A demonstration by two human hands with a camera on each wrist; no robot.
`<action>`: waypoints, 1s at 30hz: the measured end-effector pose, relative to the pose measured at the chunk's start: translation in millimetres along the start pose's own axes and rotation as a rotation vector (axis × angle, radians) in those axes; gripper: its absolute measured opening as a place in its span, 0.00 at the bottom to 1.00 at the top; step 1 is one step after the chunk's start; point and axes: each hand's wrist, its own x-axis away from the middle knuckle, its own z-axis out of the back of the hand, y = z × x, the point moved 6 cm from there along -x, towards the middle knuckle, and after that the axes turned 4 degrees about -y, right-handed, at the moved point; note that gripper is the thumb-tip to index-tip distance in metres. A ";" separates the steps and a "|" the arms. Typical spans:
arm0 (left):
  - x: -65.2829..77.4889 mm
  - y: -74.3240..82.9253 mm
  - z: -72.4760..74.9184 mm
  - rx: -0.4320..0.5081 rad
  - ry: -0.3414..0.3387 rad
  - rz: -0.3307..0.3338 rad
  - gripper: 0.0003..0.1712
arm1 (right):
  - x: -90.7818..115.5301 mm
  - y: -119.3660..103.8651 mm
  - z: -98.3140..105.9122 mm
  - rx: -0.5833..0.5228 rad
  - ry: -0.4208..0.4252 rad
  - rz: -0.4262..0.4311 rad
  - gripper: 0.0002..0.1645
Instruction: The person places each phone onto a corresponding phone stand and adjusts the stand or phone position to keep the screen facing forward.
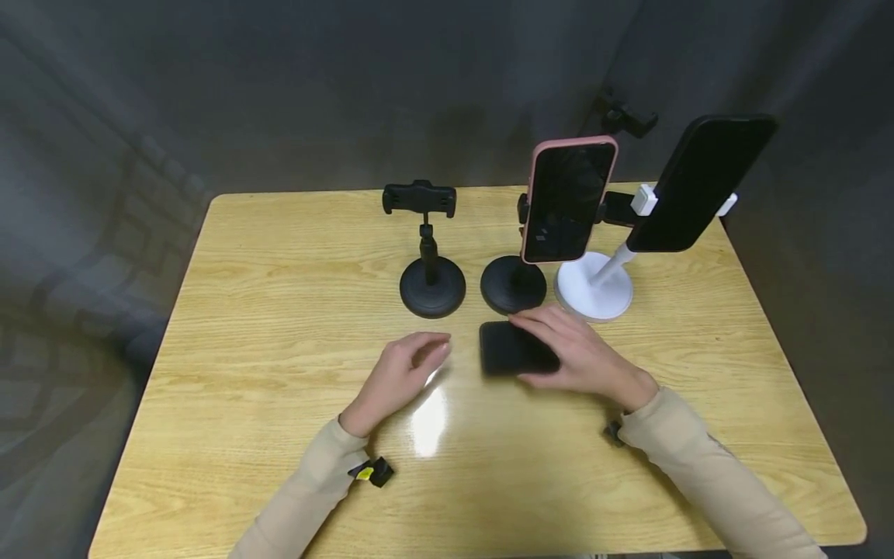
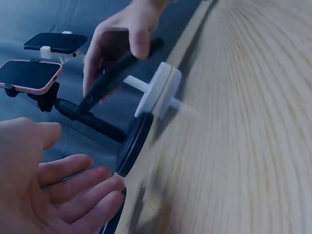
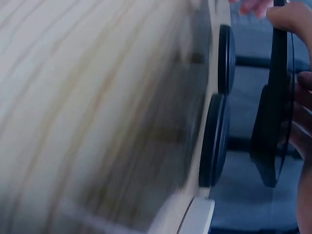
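My right hand [image 1: 576,353] grips a black smartphone [image 1: 508,351] by its edges, thumb on one side and fingers on the other. Both wrist views show the phone [image 2: 114,73] raised off the tabletop, with a thicker raised part [image 3: 263,131] on one face. To the left of the phone, my left hand [image 1: 401,371] holds nothing; its fingers [image 2: 87,195] are loosely bent and the palm is bare. Just beyond the hands stands a black phone stand [image 1: 432,289] whose clamp [image 1: 419,199] is bare.
A second black stand [image 1: 513,286] carries a phone in a pink case [image 1: 569,202]. Right of it, a white stand [image 1: 594,289] has a large black phone [image 1: 701,182] in its clamp. A dark clamp-like piece [image 1: 625,118] shows behind them, before a grey curtain [image 1: 314,93]. Everything stands on a wooden table [image 1: 279,310].
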 end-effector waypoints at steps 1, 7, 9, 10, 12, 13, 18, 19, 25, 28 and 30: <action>-0.7 -1.0 -1.8 0.043 -0.015 0.018 0.18 | -1.7 -3.1 -1.6 0.009 0.000 0.020 0.49; -3.9 -4.6 -17.6 0.500 -0.176 0.187 0.25 | -10.8 -18.7 -12.1 0.075 -0.035 0.111 0.46; -5.1 -4.6 -24.4 0.648 -0.242 0.247 0.30 | -13.3 -22.5 -15.0 0.086 -0.042 0.133 0.47; -5.6 -4.5 -27.8 0.703 -0.275 0.276 0.34 | -14.4 -24.3 -16.3 0.087 -0.042 0.145 0.47; -6.4 -4.6 -33.6 0.775 -0.334 0.317 0.41 | -16.7 -27.9 -18.0 0.084 -0.035 0.164 0.47; -6.8 -4.4 -36.5 0.811 -0.365 0.330 0.44 | -17.9 -29.7 -18.7 0.084 -0.031 0.171 0.47; -5.5 -0.7 -45.9 0.990 -0.495 0.384 0.50 | -25.3 -40.5 -21.1 0.087 -0.026 0.205 0.46; -4.9 -0.1 -46.6 1.023 -0.510 0.392 0.49 | -27.0 -42.9 -21.5 0.096 -0.024 0.213 0.45; 0.9 -3.7 -44.1 1.140 -0.554 0.410 0.40 | -32.3 -52.3 -23.8 0.163 0.011 0.275 0.45; 3.0 -5.3 -43.0 1.196 -0.589 0.413 0.40 | -33.0 -55.4 -23.3 0.183 0.032 0.310 0.45; 3.4 -6.2 -42.8 1.217 -0.607 0.418 0.39 | -33.6 -57.6 -22.9 0.193 0.042 0.334 0.46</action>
